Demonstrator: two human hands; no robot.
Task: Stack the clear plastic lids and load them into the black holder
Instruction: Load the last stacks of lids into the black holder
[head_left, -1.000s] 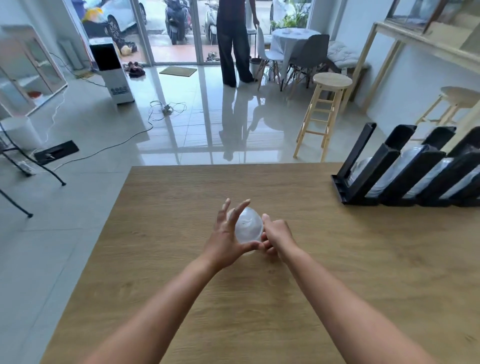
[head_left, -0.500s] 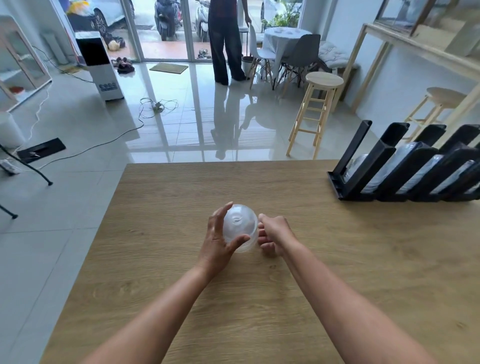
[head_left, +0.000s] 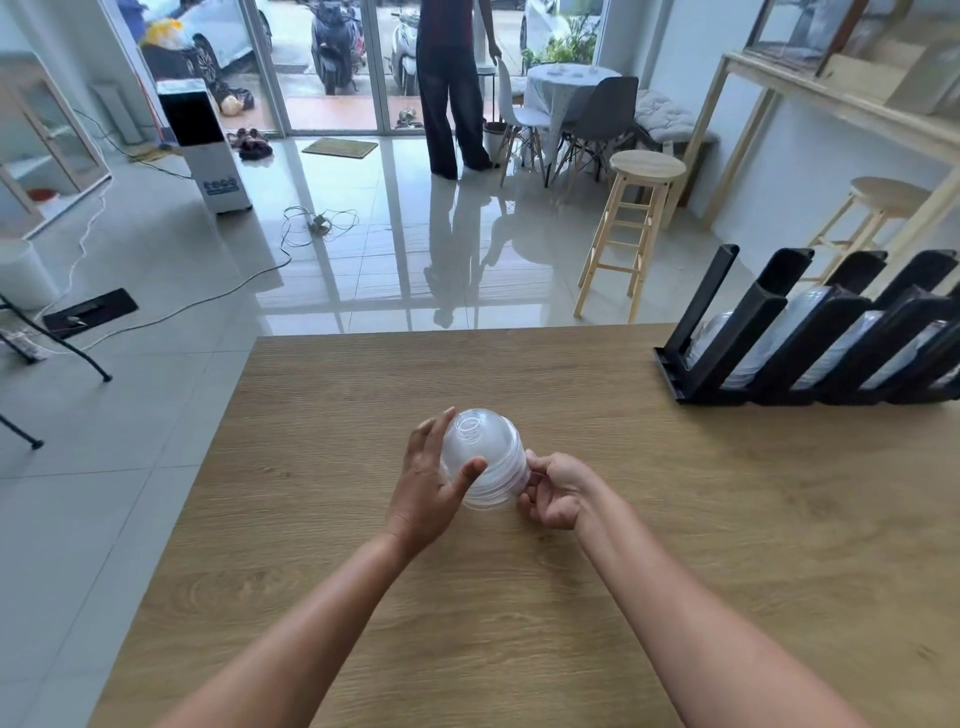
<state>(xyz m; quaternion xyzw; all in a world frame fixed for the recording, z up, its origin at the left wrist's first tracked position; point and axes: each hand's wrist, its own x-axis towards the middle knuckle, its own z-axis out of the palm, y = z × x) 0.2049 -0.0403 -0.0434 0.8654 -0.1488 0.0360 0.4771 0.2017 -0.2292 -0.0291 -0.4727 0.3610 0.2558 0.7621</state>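
Observation:
A stack of clear domed plastic lids (head_left: 488, 457) sits between my hands above the middle of the wooden table (head_left: 727, 519), domes pointing away from me. My left hand (head_left: 431, 483) cups its left side, thumb across the front and fingers behind it. My right hand (head_left: 556, 488) pinches the stack's rim on the right with curled fingers. The black holder (head_left: 769, 338) stands at the table's far right, a row of slanted channels with clear lids lying inside them.
The table's far edge runs just beyond the stack. Past it lies a glossy tiled floor with two wooden stools (head_left: 634, 228), cables (head_left: 317, 223), a white unit (head_left: 202, 145) and a standing person (head_left: 452, 88) near the glass door.
The lid stack has tipped so its dome faces up and away, and it shows more layers. My left fingers have closed in round it. The view has shifted slightly down.

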